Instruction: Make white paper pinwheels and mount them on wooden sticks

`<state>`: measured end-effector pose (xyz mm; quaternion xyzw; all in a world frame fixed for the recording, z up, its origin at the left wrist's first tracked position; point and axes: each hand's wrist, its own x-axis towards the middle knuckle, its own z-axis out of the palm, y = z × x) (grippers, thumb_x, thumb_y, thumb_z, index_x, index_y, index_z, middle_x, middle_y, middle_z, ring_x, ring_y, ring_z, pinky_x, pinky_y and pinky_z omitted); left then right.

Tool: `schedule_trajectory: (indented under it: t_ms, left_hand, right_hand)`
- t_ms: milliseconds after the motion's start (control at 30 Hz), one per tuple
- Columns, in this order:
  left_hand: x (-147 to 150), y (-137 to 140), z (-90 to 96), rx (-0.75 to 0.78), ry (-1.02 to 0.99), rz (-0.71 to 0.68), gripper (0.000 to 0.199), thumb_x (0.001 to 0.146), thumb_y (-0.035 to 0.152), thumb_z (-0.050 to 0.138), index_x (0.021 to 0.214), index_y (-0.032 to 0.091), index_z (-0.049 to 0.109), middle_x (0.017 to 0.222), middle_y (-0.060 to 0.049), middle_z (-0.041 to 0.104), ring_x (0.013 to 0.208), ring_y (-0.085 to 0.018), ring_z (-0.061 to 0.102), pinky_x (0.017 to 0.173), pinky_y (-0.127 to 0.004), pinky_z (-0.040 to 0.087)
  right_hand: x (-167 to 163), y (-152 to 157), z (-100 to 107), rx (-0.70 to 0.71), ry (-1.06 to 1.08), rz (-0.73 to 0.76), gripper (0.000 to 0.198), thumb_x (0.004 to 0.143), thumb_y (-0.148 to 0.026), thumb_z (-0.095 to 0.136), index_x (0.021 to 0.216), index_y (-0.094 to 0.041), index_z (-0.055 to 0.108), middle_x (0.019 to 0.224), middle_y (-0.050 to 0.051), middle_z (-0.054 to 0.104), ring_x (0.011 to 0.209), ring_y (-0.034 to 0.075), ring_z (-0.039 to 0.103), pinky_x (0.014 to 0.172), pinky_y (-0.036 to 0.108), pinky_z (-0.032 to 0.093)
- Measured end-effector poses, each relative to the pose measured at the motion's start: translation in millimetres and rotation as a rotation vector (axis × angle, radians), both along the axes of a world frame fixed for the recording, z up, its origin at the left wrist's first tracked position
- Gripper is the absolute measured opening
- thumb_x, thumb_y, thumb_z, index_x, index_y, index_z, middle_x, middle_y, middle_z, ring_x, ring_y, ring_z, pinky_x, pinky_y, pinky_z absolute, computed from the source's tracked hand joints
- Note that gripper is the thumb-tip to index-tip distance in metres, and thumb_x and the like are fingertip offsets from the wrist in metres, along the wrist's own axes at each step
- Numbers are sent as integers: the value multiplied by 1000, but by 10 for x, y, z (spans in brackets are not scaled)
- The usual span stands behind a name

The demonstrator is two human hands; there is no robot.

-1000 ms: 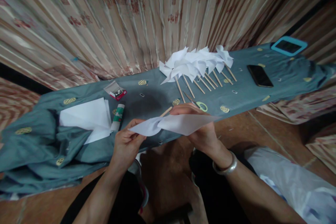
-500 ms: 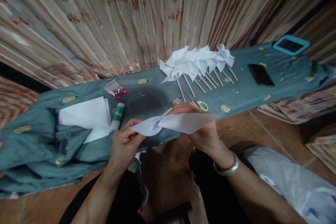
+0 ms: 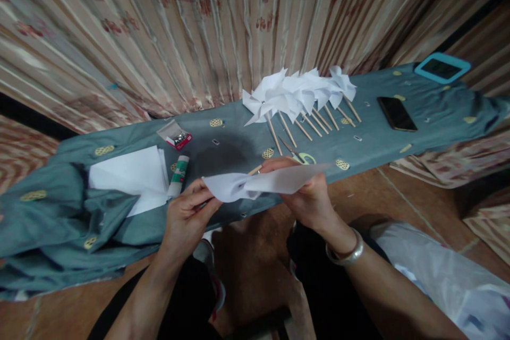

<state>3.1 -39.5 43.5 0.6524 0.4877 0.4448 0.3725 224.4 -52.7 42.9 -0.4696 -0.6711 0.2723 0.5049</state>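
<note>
A white paper pinwheel [image 3: 274, 183], its sheets folded and curved, is held between my two hands above the table's near edge. My left hand [image 3: 189, 212] pinches its left tip between thumb and fingers. Behind the right part of the paper, my right hand [image 3: 313, 202] is closed on it, with most of the fingers hidden. The end of a wooden stick [image 3: 255, 170] shows just behind the paper; what grips it is hidden. Scissors [image 3: 305, 158] with green handles lie beyond my right hand. A glue stick [image 3: 179, 176] lies beyond my left hand.
Several finished paper pinwheels [image 3: 298, 93] on sticks lie in a row at the back. White paper sheets [image 3: 127, 172] and an opened box of pins [image 3: 175, 135] are on the left. A phone [image 3: 397, 113] and a blue-framed device [image 3: 442, 68] lie right. A plastic bag [image 3: 438, 271] stands on the floor.
The paper pinwheel has tilted and shifted slightly between my hands, its left part now more upright and curled. My left hand has moved a little; the things on the table have stayed put.
</note>
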Motion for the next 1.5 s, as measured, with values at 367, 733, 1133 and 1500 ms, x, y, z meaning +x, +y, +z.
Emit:
schedule_trajectory:
  t_ms: [367, 733, 1133, 1500]
  left_hand:
    - [-35, -1, -11, 132, 123, -48, 13, 80, 23, 67, 84, 24, 79, 78, -1, 69, 71, -12, 63, 63, -21, 51]
    - [-46, -15, 2, 159, 137, -62, 14, 81, 21, 66, 86, 23, 78, 79, 0, 68, 70, -11, 63, 62, -20, 50]
    - [-128, -117, 180, 218, 204, -135, 18, 84, 18, 62, 89, 22, 78, 78, -2, 70, 69, -12, 66, 61, -18, 52]
    - [-129, -183, 209, 229, 254, -145, 22, 85, 13, 60, 93, 24, 77, 81, -1, 70, 70, -10, 67, 60, -16, 51]
  right_hand:
    - [-24, 68, 23, -260, 219, -36, 8, 77, -24, 70, 83, -21, 74, 78, 1, 72, 76, 18, 66, 68, 29, 53]
    - [-65, 74, 27, -322, 282, -82, 11, 72, -25, 73, 82, -19, 72, 77, 0, 72, 70, 16, 64, 64, 27, 51]
    - [83, -126, 17, 77, -19, 114, 35, 83, -13, 62, 114, -28, 64, 108, 2, 71, 104, 20, 63, 93, 37, 50]
    - [93, -184, 96, 81, -74, 110, 22, 87, -28, 63, 108, -23, 66, 101, 5, 73, 96, 21, 66, 90, 39, 52]
